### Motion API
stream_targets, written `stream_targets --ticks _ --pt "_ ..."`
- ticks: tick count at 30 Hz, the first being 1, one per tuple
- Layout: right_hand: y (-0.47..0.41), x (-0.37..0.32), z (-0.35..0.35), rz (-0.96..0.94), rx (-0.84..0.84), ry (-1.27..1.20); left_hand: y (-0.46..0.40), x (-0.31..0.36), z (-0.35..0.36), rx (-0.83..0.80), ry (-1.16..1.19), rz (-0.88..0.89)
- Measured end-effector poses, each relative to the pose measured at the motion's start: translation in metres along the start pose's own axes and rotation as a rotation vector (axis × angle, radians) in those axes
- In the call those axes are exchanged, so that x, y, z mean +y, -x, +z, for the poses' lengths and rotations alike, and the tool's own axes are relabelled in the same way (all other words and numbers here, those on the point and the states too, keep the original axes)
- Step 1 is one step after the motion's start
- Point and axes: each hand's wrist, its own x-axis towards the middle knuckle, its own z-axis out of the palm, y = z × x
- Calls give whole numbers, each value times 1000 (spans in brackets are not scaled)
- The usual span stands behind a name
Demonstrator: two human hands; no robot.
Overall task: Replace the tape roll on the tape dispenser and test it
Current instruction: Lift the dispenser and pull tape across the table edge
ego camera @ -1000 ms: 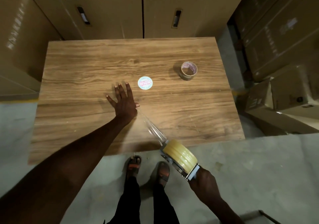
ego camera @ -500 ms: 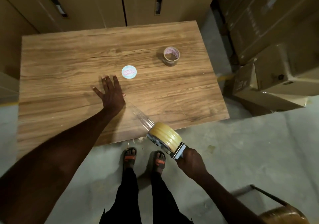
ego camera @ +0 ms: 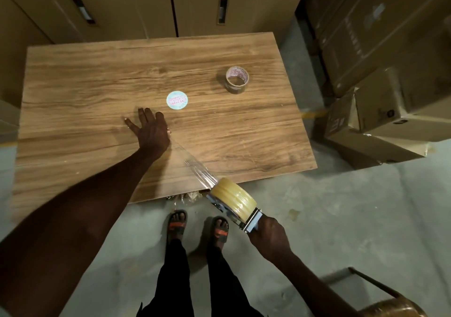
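Observation:
My right hand [ego camera: 267, 235] grips the handle of a metal tape dispenser [ego camera: 240, 215] just off the table's near edge. A full roll of clear yellowish tape [ego camera: 234, 198] sits on it. A stretched strip of clear tape [ego camera: 192, 163] runs from the roll up to my left hand [ego camera: 150, 130], which lies flat on the wooden table [ego camera: 97, 85], fingers spread, pressing the strip's end down. An empty cardboard tape core [ego camera: 237, 79] stands at the table's right. A round white-and-pink label disc [ego camera: 177, 100] lies near my left fingertips.
Cardboard boxes [ego camera: 380, 111] are stacked to the right of the table and large cartons stand behind it. My sandalled feet [ego camera: 197, 224] stand on the concrete floor below the table edge. A brown rounded object [ego camera: 393, 308] shows at the bottom right corner.
The dispenser in my right hand stays pulled back past the near table edge with the strip stretched. My left hand stays flat on the strip's end. The view has shifted.

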Motion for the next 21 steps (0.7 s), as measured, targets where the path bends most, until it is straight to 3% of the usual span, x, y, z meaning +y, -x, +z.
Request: stream_targets --ticks 11,16,21 --pt "-1 11 16 50 5 -33 4 0 -3 -3 7 -32" --pt "-6 21 40 81 26 -356 -4 -2 -5 -15 12 -25" --pt "1 12 42 239 -43 -596 0 -6 -5 -15 15 -21"
